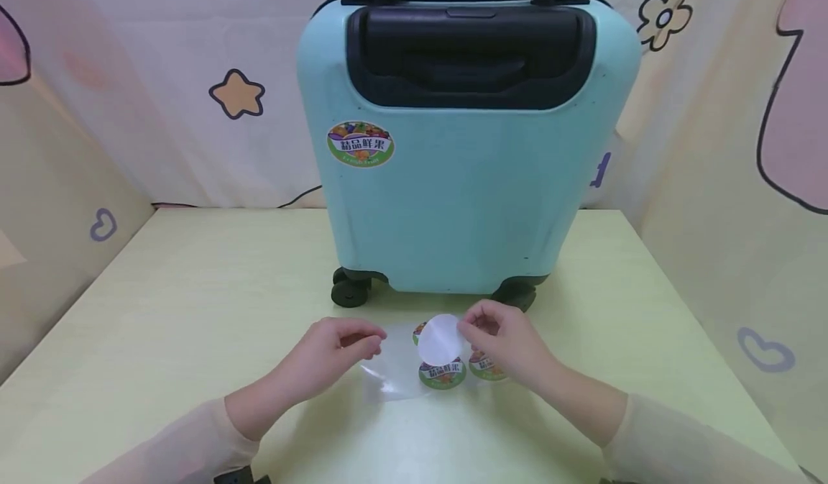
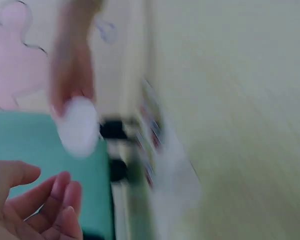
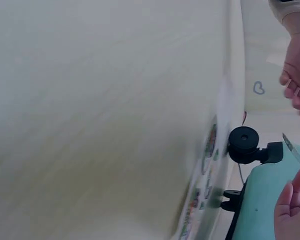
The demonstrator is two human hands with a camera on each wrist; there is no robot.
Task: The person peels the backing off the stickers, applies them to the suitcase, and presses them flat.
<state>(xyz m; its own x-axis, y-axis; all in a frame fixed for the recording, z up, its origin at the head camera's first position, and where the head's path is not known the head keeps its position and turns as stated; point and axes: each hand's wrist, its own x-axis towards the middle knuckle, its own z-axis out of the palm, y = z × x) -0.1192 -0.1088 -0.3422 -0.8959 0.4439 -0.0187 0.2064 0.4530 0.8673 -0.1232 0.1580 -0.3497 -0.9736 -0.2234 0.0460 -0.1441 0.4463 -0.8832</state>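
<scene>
My right hand [image 1: 507,340] pinches the edge of an oval sticker [image 1: 441,341], its plain white back facing my head camera. Beneath it on the table lies a clear sheet [image 1: 396,380] with several colourful fruit stickers [image 1: 443,375] on it. Left of the held sticker is my left hand [image 1: 339,351], fingers loosely bent and holding nothing; a gap separates it from the sticker in the left wrist view. Behind both hands stands a light-blue suitcase [image 1: 453,196] with one fruit sticker [image 1: 361,144] stuck at its upper left.
The suitcase stands upright on black wheels [image 1: 351,290] on the pale table [image 1: 213,290]. Its black handle recess [image 1: 472,56] is near the top. Patterned cloth [image 1: 162,88] hangs behind the table and at both sides.
</scene>
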